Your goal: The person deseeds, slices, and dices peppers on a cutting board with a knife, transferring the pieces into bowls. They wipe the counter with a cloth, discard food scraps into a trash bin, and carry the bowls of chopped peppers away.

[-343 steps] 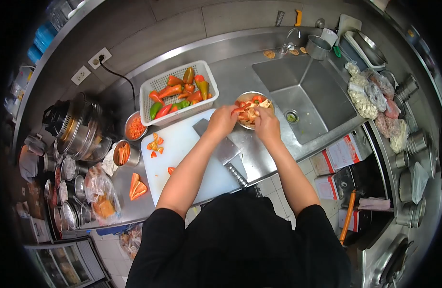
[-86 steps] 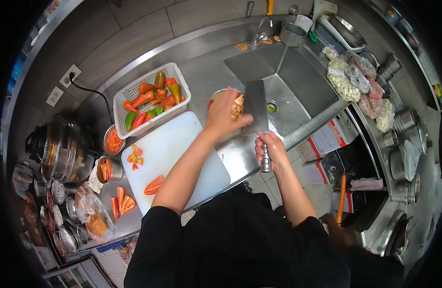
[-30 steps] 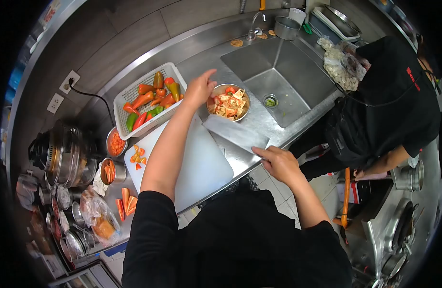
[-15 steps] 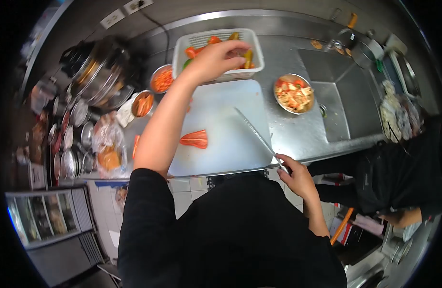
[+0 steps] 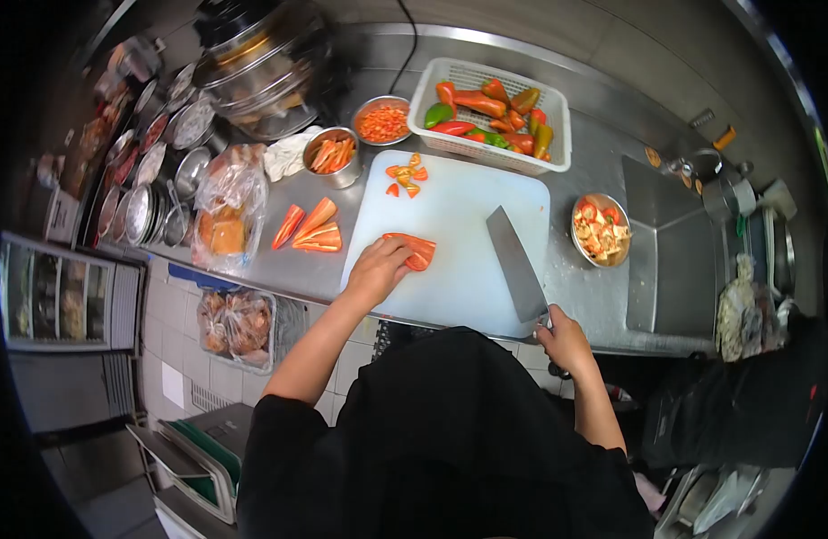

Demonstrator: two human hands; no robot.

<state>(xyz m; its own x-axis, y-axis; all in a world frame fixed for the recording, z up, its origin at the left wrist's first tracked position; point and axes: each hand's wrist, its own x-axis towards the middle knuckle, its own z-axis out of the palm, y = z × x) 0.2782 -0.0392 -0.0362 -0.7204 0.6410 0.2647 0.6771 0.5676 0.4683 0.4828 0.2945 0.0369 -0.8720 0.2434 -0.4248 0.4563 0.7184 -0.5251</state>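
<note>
My left hand (image 5: 376, 267) rests on an orange-red pepper piece (image 5: 416, 249) lying on the white cutting board (image 5: 468, 269). My right hand (image 5: 565, 340) grips the handle of a cleaver (image 5: 516, 263), whose blade lies over the board's right side. A few small pepper bits (image 5: 405, 174) sit at the board's far end. A white basket (image 5: 552, 135) of red, orange and green peppers (image 5: 486, 112) stands behind the board.
A steel bowl of scraps (image 5: 601, 229) stands right of the board, beside the sink (image 5: 679, 269). Left are halved peppers (image 5: 310, 229), two steel cups of cut pepper (image 5: 334, 154) (image 5: 381, 121), bagged food (image 5: 223, 211), stacked tins (image 5: 149, 184). Another person in black (image 5: 746, 404) stands at right.
My left hand came back from the basket down onto the pepper piece on the board. The cleaver blade swung over the board. The view turned left.
</note>
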